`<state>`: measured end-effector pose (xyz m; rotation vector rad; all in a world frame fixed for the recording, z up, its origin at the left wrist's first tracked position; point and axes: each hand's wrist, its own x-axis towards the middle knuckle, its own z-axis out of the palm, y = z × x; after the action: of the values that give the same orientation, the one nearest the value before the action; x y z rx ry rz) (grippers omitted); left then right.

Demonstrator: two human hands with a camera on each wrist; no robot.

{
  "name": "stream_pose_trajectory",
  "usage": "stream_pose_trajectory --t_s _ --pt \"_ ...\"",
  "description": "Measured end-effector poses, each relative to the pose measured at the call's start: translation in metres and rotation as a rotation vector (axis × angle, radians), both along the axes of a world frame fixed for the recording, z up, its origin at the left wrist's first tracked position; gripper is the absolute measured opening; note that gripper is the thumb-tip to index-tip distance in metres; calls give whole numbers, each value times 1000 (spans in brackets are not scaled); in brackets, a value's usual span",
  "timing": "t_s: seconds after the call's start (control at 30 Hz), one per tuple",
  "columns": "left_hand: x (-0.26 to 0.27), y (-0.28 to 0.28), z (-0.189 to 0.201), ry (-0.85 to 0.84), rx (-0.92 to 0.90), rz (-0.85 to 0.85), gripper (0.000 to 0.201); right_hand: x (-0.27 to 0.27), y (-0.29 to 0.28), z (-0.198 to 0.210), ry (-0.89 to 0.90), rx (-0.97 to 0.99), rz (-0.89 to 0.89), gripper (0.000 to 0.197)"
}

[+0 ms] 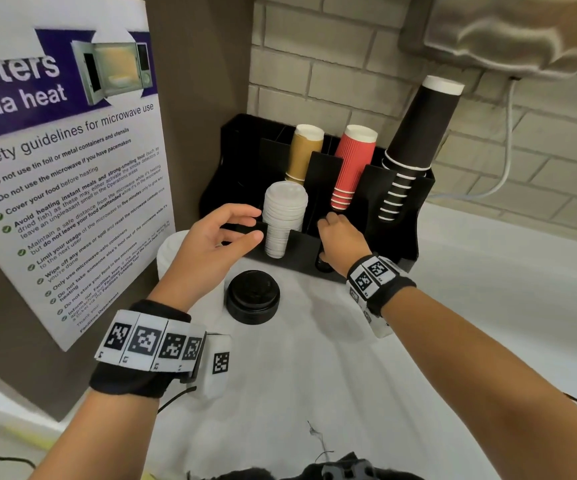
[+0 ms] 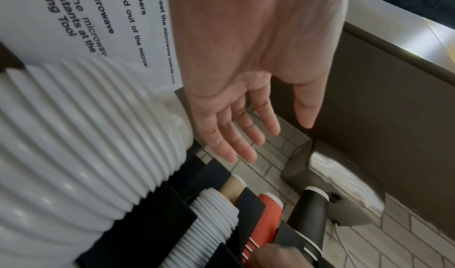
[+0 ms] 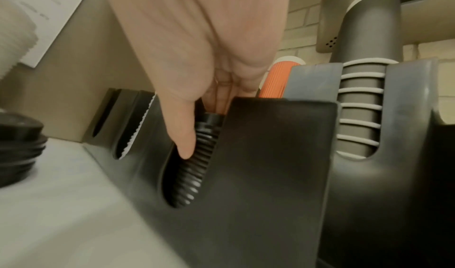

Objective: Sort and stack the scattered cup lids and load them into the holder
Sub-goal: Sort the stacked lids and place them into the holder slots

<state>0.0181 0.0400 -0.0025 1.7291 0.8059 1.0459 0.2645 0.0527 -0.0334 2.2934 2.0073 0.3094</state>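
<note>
While the right hand [image 3: 197, 77] was curled on the black lids [image 3: 194, 167] in the holder [image 1: 401, 216], the left hand [image 1: 218, 237] was held open beside the white lids [image 1: 282, 216].

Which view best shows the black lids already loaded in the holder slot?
Right wrist: the slotted black lids fill the holder's cutout under the right hand. Head view shows only a sliver; left wrist shows none.
</note>
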Motion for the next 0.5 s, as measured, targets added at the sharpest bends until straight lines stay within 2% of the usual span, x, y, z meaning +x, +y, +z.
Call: stream_pose_trajectory --t_s 0.13,0.2,0.27,0.3,0.33,0.4,0.47,0.5 --pt "-2 0 -1 0 2 6 28 1 -3 16 84 -7 -16 45" --pt "-3 1 -2 -2 2 11 28 -4 -6 28 175 132 7 37" --pt "-4 2 -3 -7 -1 15 28 -20 -10 33 301 320 110 33" --pt "-4 3 -3 -10 -1 16 28 -30 -11 34 359 336 181 32" --pt "-4 3 -3 -14 -1 15 28 -41 -12 34 408 272 251 31" --pt "-4 4 -4 -23 2 8 27 -59 -13 24 451 -26 321 43" --pt "-5 5 -5 -29 3 4 28 -73 -12 8 466 -327 285 72" --pt "-5 5 -6 -31 2 1 28 -77 -11 -1 474 -404 253 85"
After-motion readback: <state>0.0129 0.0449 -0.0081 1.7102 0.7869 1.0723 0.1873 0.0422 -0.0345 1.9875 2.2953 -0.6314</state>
